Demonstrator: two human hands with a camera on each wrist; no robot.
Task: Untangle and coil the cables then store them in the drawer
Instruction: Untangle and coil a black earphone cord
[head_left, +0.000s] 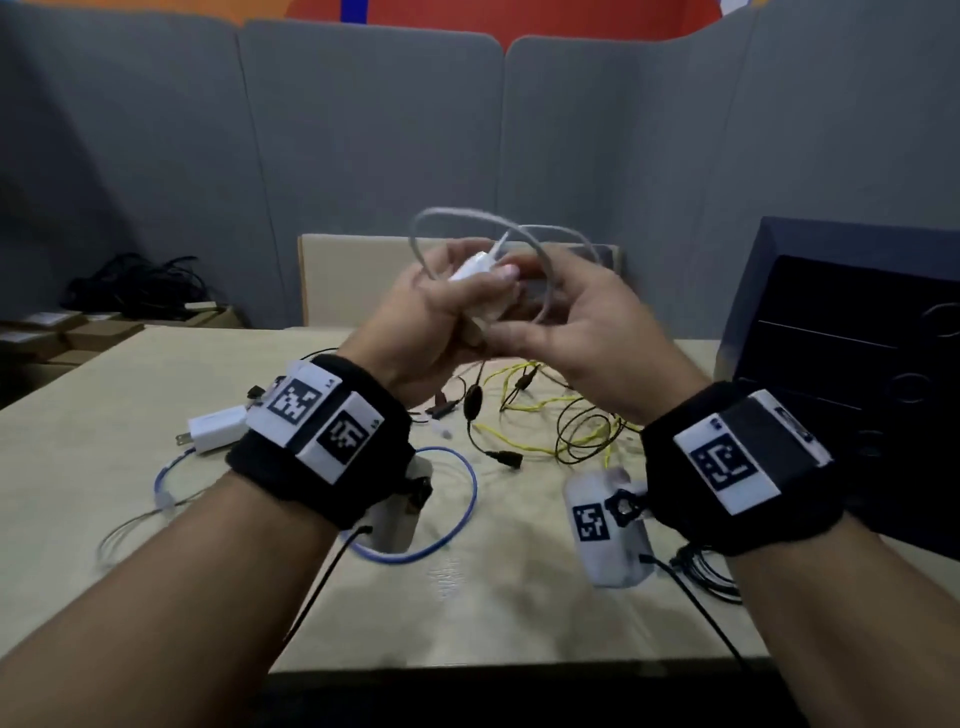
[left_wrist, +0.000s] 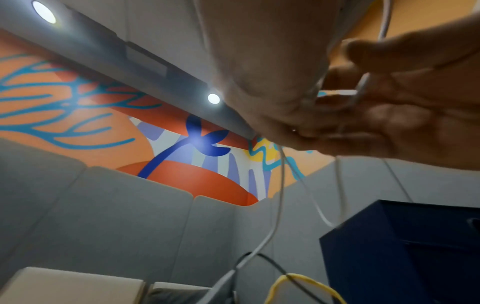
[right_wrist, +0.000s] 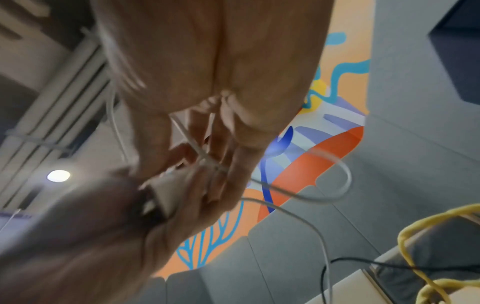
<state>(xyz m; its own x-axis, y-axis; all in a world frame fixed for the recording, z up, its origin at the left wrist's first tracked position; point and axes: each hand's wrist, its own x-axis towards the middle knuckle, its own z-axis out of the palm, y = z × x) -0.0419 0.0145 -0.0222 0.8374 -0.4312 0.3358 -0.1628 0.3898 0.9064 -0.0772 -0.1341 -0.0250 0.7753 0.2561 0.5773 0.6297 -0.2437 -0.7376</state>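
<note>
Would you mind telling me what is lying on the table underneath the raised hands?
A tangle of yellow cable and thin black cable lies there, with a blue cable loop nearer. The hands and wrist bands cover part of the tangle.

left hand (left_wrist: 259, 72) fills the top, fingers curled round a white cable (left_wrist: 278, 205) that droops down toward a yellow cable (left_wrist: 280, 281) and a black one (left_wrist: 272, 265) — right hand (left_wrist: 415, 115) touching from the right. dark blue drawer unit (left_wrist: 402, 246) sits lower right.
</note>
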